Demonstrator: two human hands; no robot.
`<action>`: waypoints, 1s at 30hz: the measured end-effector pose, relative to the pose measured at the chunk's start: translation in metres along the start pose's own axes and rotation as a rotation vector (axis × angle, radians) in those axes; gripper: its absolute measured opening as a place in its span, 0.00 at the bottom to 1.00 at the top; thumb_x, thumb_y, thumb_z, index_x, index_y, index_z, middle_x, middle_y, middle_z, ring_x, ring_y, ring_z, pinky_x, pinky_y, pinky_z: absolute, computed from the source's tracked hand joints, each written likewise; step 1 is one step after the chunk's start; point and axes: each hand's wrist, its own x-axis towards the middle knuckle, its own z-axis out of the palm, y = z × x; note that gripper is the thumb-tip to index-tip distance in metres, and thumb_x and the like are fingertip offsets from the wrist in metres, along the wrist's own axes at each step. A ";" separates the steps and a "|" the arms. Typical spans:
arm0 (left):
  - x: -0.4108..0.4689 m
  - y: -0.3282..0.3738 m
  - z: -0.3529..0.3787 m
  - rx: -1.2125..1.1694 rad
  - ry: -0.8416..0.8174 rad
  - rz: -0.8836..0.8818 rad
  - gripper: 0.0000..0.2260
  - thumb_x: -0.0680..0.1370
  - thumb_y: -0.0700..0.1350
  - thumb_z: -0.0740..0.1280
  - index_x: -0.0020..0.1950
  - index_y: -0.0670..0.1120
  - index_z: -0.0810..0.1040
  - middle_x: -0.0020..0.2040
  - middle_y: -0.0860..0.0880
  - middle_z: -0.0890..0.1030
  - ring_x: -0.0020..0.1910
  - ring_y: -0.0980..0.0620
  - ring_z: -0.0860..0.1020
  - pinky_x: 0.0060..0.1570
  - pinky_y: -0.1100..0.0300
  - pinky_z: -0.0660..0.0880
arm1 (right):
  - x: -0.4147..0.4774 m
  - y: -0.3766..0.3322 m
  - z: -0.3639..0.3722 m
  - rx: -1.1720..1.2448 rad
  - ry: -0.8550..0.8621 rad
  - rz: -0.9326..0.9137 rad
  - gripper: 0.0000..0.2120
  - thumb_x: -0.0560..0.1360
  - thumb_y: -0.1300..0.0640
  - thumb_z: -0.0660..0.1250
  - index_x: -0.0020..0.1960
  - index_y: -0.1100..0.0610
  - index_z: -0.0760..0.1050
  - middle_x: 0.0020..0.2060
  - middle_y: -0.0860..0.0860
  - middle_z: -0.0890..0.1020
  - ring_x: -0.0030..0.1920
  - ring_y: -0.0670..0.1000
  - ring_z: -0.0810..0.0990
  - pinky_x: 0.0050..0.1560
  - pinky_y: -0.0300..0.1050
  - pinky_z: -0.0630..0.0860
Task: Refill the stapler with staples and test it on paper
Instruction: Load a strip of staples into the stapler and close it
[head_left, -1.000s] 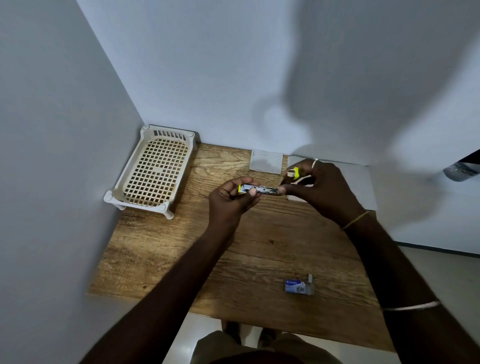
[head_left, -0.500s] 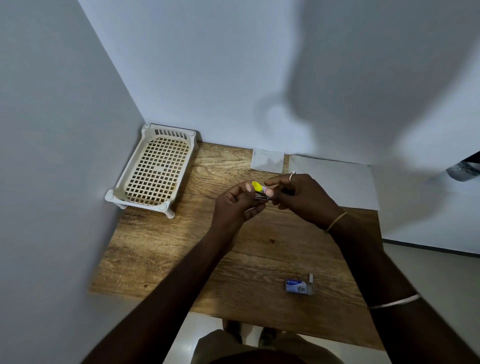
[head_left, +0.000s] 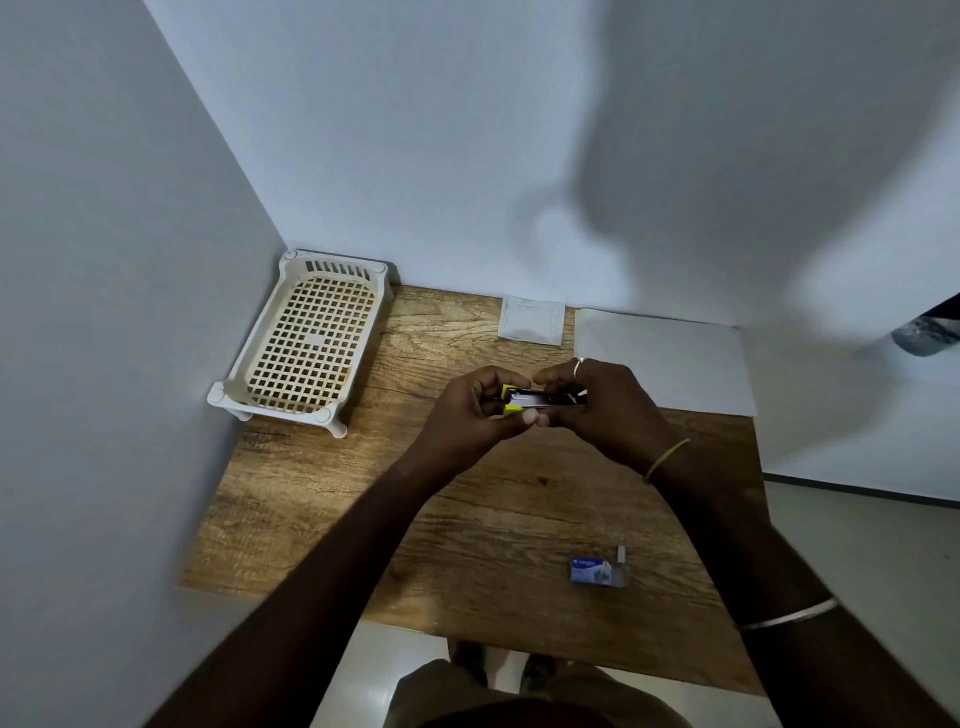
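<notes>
Above the middle of the wooden table (head_left: 322, 483) I hold a small yellow and metal stapler (head_left: 530, 400) lying level between both hands. My left hand (head_left: 467, 415) grips its yellow left end, and my right hand (head_left: 602, 405) covers its right end from above. A small blue staple box (head_left: 597, 570) lies open on the table near the front right, with a short strip of staples (head_left: 620, 553) standing at its edge. A white sheet of paper (head_left: 670, 358) lies flat at the back right. Whether the stapler's top is open is hidden by my fingers.
A cream plastic mesh tray (head_left: 306, 343) stands in the back left corner against the walls. A small white folded paper (head_left: 531, 319) lies at the back wall. Walls close off the left and back; the table's front edge is near my legs.
The stapler was held up on end half a second ago; now it lies level again between both hands, which have shifted slightly right.
</notes>
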 end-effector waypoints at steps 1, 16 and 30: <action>0.001 0.000 -0.002 0.068 -0.016 0.007 0.16 0.72 0.41 0.79 0.57 0.43 0.81 0.52 0.45 0.87 0.53 0.47 0.86 0.53 0.52 0.83 | -0.001 0.001 0.001 -0.032 -0.006 -0.021 0.18 0.68 0.52 0.80 0.56 0.49 0.84 0.46 0.44 0.83 0.46 0.43 0.79 0.46 0.34 0.73; -0.009 -0.065 0.024 1.007 -0.139 0.170 0.21 0.70 0.48 0.78 0.63 0.46 0.82 0.58 0.47 0.77 0.57 0.48 0.74 0.56 0.52 0.73 | -0.047 0.064 0.068 -0.501 0.007 0.049 0.11 0.72 0.52 0.73 0.54 0.46 0.82 0.45 0.47 0.83 0.46 0.50 0.79 0.45 0.48 0.77; -0.021 -0.097 0.047 1.109 -0.220 0.124 0.25 0.70 0.54 0.78 0.66 0.49 0.80 0.60 0.50 0.76 0.57 0.49 0.73 0.52 0.54 0.69 | -0.074 0.089 0.081 -0.511 -0.069 0.124 0.12 0.72 0.53 0.73 0.56 0.45 0.81 0.49 0.46 0.82 0.50 0.50 0.79 0.50 0.49 0.76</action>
